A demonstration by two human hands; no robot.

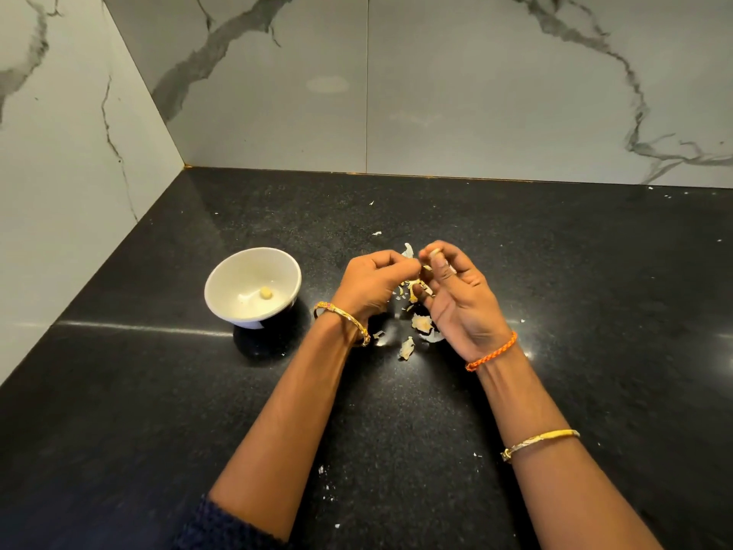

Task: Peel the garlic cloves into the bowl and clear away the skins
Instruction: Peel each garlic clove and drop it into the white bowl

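Here, pale garlic clove (435, 252) pinched in right hand (460, 299) fingers, left hand (369, 285) fingers gripping its papery skin (408, 251).

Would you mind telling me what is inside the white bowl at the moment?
The white bowl holds one peeled garlic clove near its bottom. Nothing else shows inside, though its near wall hides a little of the floor.

A black speckled bench (555, 311) carries a white bowl (222, 307) at left and pale garlic skins (421, 324) scattered near its middle.
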